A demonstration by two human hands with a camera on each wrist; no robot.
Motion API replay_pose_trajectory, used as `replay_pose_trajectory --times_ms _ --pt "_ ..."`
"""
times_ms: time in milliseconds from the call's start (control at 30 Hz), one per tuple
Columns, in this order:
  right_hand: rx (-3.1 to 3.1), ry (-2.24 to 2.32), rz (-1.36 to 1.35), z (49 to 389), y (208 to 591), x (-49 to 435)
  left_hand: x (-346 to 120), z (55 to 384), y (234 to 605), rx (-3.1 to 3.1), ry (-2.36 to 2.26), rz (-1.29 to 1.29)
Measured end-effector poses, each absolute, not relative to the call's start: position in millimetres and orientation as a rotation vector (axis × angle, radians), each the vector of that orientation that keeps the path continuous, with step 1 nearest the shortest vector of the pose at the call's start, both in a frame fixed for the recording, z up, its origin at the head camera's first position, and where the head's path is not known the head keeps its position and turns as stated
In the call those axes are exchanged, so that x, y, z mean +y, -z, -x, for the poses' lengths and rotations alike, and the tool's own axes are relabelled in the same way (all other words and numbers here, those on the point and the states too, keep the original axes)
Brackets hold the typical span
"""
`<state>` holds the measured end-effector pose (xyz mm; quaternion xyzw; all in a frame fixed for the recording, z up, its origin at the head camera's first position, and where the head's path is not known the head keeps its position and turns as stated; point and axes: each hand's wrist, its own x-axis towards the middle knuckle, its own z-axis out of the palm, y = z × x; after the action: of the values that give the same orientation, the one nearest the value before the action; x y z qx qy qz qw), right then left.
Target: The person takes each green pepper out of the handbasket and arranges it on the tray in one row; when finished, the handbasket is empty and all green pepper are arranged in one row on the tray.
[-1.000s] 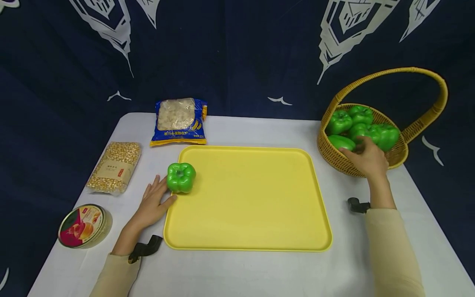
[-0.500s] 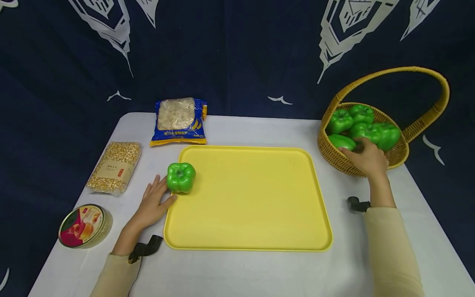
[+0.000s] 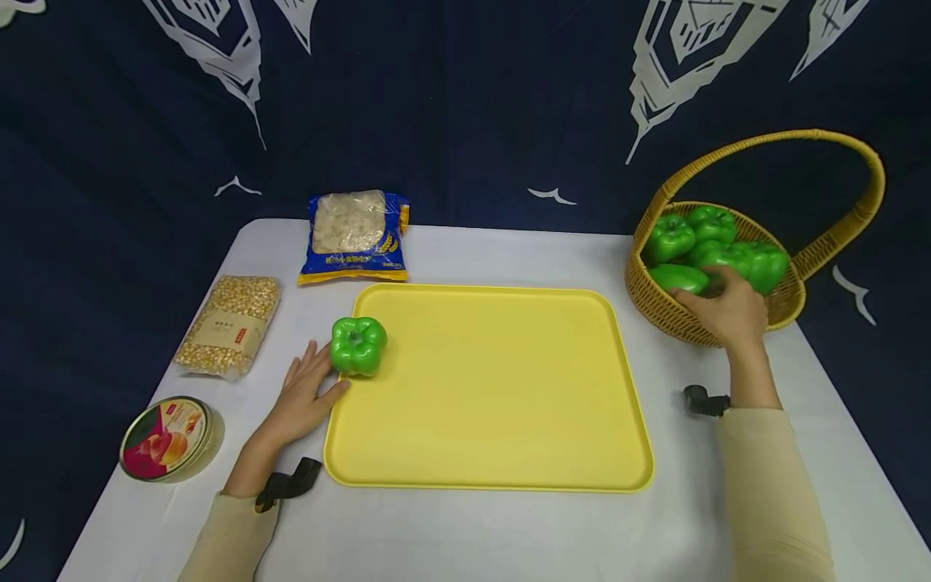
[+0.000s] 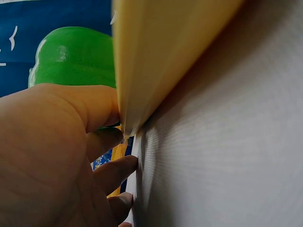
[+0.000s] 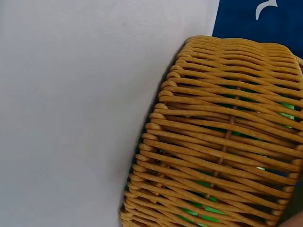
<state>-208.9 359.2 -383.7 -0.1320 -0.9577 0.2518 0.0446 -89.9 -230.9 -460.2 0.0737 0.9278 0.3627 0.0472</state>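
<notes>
My left hand (image 3: pixel 301 404) lies by the left rim of the yellow tray (image 3: pixel 494 477), fingers extended. Its fingertips touch or nearly touch a green bell pepper (image 3: pixel 358 346) on the tray's left edge. In the left wrist view, the thumb lies against the tray rim below that pepper (image 4: pixel 75 56). My right hand (image 3: pixel 730 311) reaches into the wicker basket (image 3: pixel 655 315). Its thumb and curled fingers grip the front green bell pepper (image 3: pixel 678 279); the fingertips are partly hidden. Only the basket's woven side (image 5: pixel 213 127) fills the right wrist view, with green showing through the gaps.
Several more green bell peppers (image 3: pixel 713 224) sit in the basket, whose tall handle (image 3: pixel 807 137) arches above. A blue and yellow bag (image 3: pixel 354 237) stands behind the tray. A pack of corn kernels (image 3: pixel 229 326) and a round tin (image 3: pixel 170 439) are at the left.
The front pepper in the basket has shifted slightly to the right at my right hand. My left hand stays in place. The whole head view has drifted slightly.
</notes>
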Motion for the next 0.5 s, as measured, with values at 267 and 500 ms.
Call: replay_pose_trajectory --times_ms 267,500 --pt "-2.805 -0.929 0.357 202.5 377.8 359.8 -230.6 89.5 458.9 2.829 -1.124 -0.238" --pt "-2.720 -0.973 0.306 195.8 372.2 359.6 -231.4 89.3 459.5 2.828 -1.124 -0.244"
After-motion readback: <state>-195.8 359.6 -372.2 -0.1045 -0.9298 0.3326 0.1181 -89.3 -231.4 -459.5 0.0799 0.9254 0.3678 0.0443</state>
